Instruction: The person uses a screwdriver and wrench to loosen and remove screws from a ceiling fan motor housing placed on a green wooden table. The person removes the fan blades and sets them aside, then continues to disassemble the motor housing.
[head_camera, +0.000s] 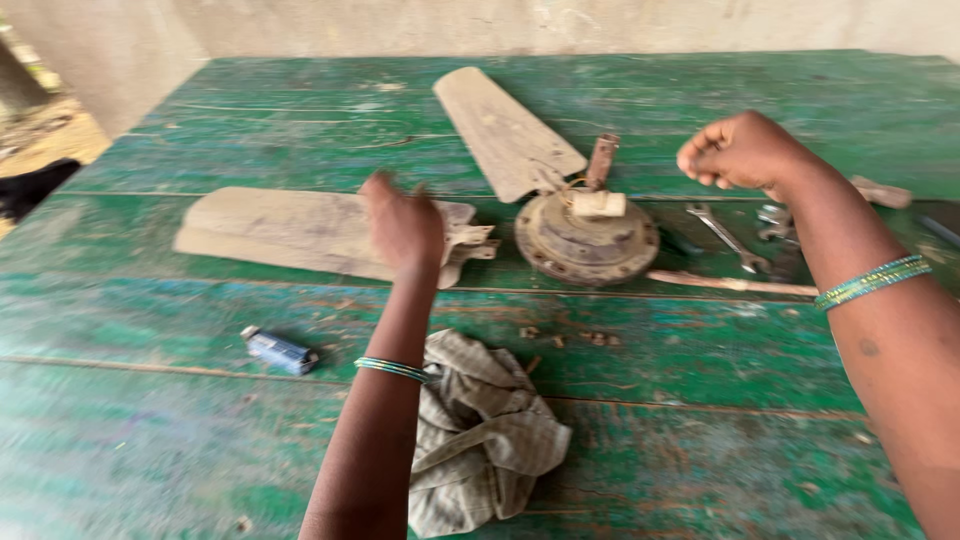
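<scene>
The fan motor (587, 238) sits near the middle of the green table (700, 350), one blade (505, 130) attached and pointing to the far edge. The left hand (403, 225) hovers open over a loose blade (290, 230); the right hand (740, 150) is clenched, raised above a wrench (728, 238). A rag (480, 430) lies near the near edge.
</scene>
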